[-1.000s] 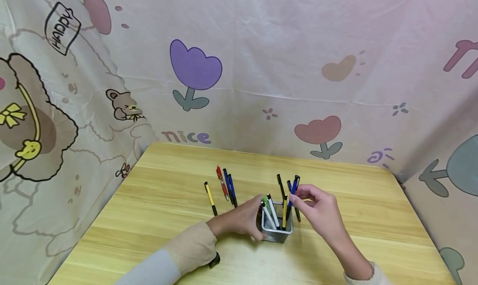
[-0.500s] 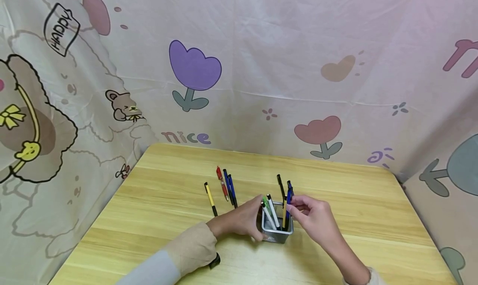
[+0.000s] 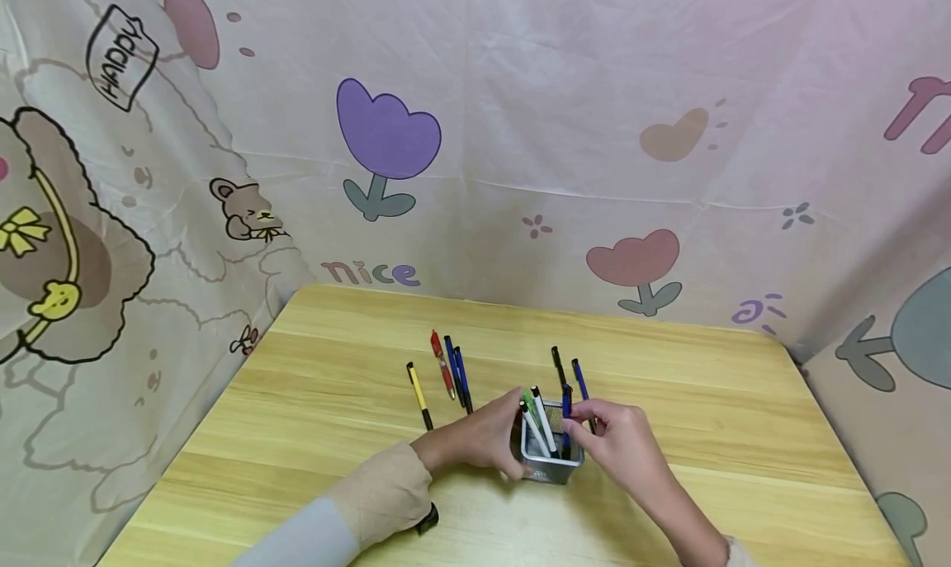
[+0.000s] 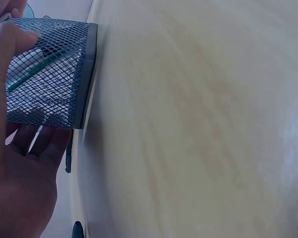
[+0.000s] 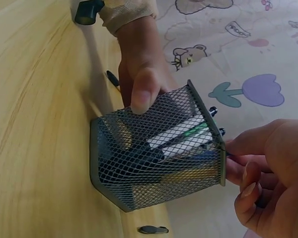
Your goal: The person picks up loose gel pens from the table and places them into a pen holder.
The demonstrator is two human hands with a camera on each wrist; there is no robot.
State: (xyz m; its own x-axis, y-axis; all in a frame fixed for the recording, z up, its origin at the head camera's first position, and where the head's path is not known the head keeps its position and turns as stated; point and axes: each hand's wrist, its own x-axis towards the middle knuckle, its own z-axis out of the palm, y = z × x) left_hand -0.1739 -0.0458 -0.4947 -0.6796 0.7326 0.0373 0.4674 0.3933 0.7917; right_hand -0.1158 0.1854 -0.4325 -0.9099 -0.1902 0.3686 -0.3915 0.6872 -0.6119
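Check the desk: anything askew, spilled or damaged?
Nothing stands out: the left hand grips the upright mesh holder, the right hand pinches a blue pen partly inside it, and a red pen lies on the table.

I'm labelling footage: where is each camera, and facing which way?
Head: worn on the head, looking forward and down at the table; left hand and right hand show.
Left wrist: on that wrist, facing the cup side-on, and the table; left hand shows, apparently part of the right.
Right wrist: on that wrist, facing the cup; both hands show.
Shared: both wrist views show the cup and left hand.
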